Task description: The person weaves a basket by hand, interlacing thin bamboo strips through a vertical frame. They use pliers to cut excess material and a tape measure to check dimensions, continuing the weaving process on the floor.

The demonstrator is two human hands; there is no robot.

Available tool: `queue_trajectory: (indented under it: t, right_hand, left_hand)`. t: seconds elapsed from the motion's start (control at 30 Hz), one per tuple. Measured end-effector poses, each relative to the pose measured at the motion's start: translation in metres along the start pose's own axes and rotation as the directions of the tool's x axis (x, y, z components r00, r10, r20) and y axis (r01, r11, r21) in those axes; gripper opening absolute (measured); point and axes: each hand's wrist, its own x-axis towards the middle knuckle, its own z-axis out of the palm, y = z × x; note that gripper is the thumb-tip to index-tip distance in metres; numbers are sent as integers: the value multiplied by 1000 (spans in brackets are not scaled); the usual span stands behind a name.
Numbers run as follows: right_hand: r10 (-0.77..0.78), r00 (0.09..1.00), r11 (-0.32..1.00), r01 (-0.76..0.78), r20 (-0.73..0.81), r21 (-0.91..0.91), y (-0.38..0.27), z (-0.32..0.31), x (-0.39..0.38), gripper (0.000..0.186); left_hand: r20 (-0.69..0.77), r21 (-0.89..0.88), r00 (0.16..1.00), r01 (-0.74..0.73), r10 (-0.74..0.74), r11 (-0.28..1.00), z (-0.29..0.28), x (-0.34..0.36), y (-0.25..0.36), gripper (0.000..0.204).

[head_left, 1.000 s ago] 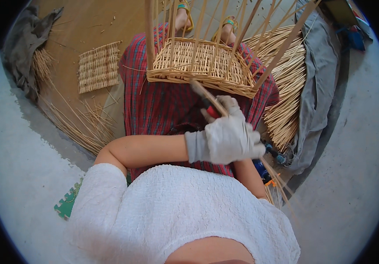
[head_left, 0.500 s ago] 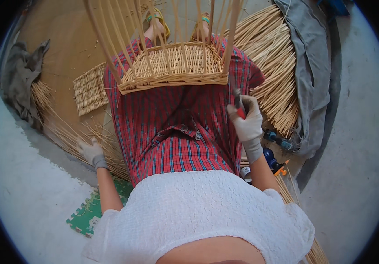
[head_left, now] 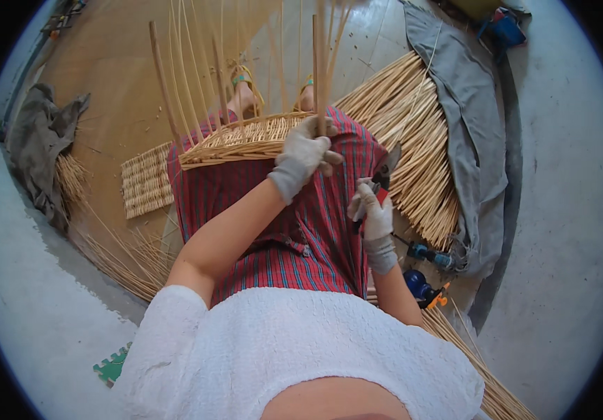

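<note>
A half-woven wicker basket (head_left: pixel 228 150) lies across my lap on a red plaid cloth, tall upright stakes rising from its base. My left hand (head_left: pixel 301 154), in a pale work glove, reaches across to its right near corner. The fingers close around the foot of the thick corner post (head_left: pixel 320 84) there; part of the grip is hidden. In my gloved right hand (head_left: pixel 375 217), over my right thigh, is a pair of pruning shears (head_left: pixel 387 166) with red grips. Its blades point up and away, apart from the basket.
A large bundle of wicker rods (head_left: pixel 413 140) lies at the right beside a grey cloth (head_left: pixel 469 133). Near it are a teal power tool (head_left: pixel 431 256) and a blue bottle (head_left: pixel 420 285) with an orange nozzle. A flat woven panel (head_left: pixel 146 180) and loose rods (head_left: pixel 126 262) lie left.
My left hand has moved from the loose rods at the left to the basket's right corner. The basket has shifted left and toward me. My right hand still holds the shears, slightly lower.
</note>
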Motion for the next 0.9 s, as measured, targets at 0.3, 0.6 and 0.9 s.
queue_trajectory:
  t: [0.3, 0.6, 0.9]
  right_hand:
    - [-233, 963, 964, 247, 138, -96, -70, 7, 64, 28]
    - [-166, 963, 935, 222, 211, -277, -78, -2, 28, 21]
    - [-60, 978, 971, 104, 199, -217, -12, 23, 34, 25]
  left_hand:
    - [151, 161, 969, -220, 196, 962, -97, -193, 47, 41]
    - [179, 259, 964, -238, 195, 936, -161, -154, 33, 51]
    - [-66, 853, 673, -345, 736, 392, -169, -115, -25, 56]
